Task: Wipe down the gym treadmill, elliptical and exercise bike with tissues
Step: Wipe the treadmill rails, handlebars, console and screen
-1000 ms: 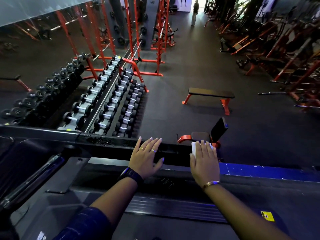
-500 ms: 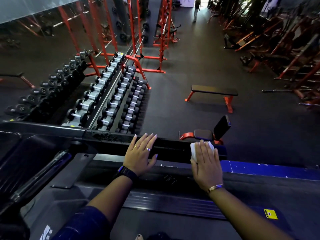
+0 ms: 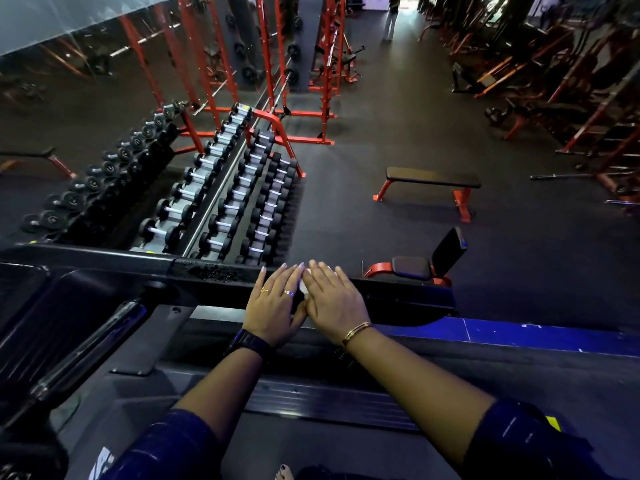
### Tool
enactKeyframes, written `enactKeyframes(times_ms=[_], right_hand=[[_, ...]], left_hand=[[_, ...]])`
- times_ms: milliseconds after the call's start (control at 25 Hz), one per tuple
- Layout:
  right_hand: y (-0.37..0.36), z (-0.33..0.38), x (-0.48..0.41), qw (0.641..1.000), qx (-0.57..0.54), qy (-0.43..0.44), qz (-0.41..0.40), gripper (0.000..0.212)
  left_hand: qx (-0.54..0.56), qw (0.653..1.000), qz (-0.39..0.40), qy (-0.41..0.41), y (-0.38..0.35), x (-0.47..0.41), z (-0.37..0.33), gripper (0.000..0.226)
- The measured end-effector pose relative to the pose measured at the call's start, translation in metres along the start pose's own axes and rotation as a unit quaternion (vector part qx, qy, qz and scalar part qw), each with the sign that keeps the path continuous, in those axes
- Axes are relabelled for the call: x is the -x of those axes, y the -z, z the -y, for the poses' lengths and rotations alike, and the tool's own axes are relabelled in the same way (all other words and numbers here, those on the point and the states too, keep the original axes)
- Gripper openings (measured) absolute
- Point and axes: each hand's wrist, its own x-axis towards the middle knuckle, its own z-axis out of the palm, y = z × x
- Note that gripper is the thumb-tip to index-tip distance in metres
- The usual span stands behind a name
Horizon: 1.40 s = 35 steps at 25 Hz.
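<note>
Head view, looking down over the treadmill [image 3: 311, 403]; both hands lie side by side on its black front crossbar [image 3: 408, 299], roughly midway along the bar's length, inner edges touching near the thumbs. Tissue [image 3: 303, 287]: white; only a thin sliver shows in the gap between the two hands, on the crossbar's top face near its far edge; the rest is hidden under the right hand [image 3: 335, 301]. Right hand: flat, palm down, fingers straight and close together, pressing on the tissue rather than curling round it; fingertips reach the bar's far edge. Left hand [image 3: 273, 306]: also flat, fingers straight and slightly fanned, palm on the bare bar, holding nothing; its index-finger side lies against the visible sliver. Tissue orientation: long axis cannot be told, too much is covered; the visible strip runs from the bar's near side toward its far edge. Crossbar long axis: left to right across the view. Black watch [image 3: 251, 342] on the left wrist; gold bracelet [image 3: 356, 332] on the right wrist. Beyond the bar's far edge: dumbbell rack [image 3: 221, 209] at left; adjustable bench [image 3: 415, 266] just past the right hand; flat bench [image 3: 433, 178] further out on the dark floor.
</note>
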Motion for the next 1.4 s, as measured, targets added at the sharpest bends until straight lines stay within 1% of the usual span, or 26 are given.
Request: enactKeyframes(times_ms=[120,320,560,640,760,800,840,960,1040,1120,1280,1320,1400], right_hand=[[0.002,-0.023,0.016,0.999,0.01,-0.029,-0.021,0.052],[0.008,-0.074,0.057,0.995,0.055,-0.068,-0.05,0.051],[0.015,-0.134,0.109,0.984,0.08,-0.131,-0.088,0.049],[0.014,-0.135,0.115,0.98,0.074,-0.163,-0.086,0.053],[0.011,-0.113,0.105,0.962,0.027,-0.257,-0.084,0.057],[0.011,-0.106,0.099,0.96,0.011,-0.268,-0.082,0.057],[0.011,-0.099,0.093,0.964,0.005,-0.253,-0.077,0.058],[0.008,-0.077,0.069,0.986,0.015,-0.154,-0.062,0.058],[0.007,-0.054,0.05,0.992,-0.004,-0.119,-0.05,0.061],[0.005,-0.024,0.032,0.996,-0.011,-0.084,-0.037,0.066],[0.0,0.041,-0.006,1.0,-0.018,0.002,0.014,0.082],[-0.001,0.051,-0.012,0.999,-0.022,0.023,0.021,0.083],[-0.003,0.057,-0.02,0.997,-0.037,0.063,0.031,0.075]], left_hand=[[-0.012,1.0,-0.001,0.003,0.001,-0.001,-0.004,0.066],[-0.019,0.999,0.0,-0.033,-0.003,-0.002,-0.026,0.065],[-0.016,0.999,0.018,-0.03,-0.004,-0.006,-0.042,0.065],[-0.015,0.999,0.017,-0.025,-0.002,-0.005,-0.036,0.065],[-0.025,0.999,0.029,0.002,0.005,-0.005,-0.018,0.066],[-0.029,0.999,0.034,0.013,0.007,-0.004,-0.011,0.066],[-0.032,0.998,0.041,0.023,0.01,-0.001,-0.004,0.066],[-0.048,0.996,0.061,0.038,0.02,0.006,0.018,0.067],[-0.055,0.995,0.07,0.047,0.025,0.01,0.03,0.068],[-0.058,0.994,0.075,0.055,0.03,0.014,0.039,0.068],[-0.064,0.993,0.076,0.069,0.038,0.02,0.062,0.069],[-0.065,0.992,0.076,0.072,0.04,0.021,0.068,0.07],[-0.068,0.992,0.075,0.081,0.044,0.024,0.079,0.071]])
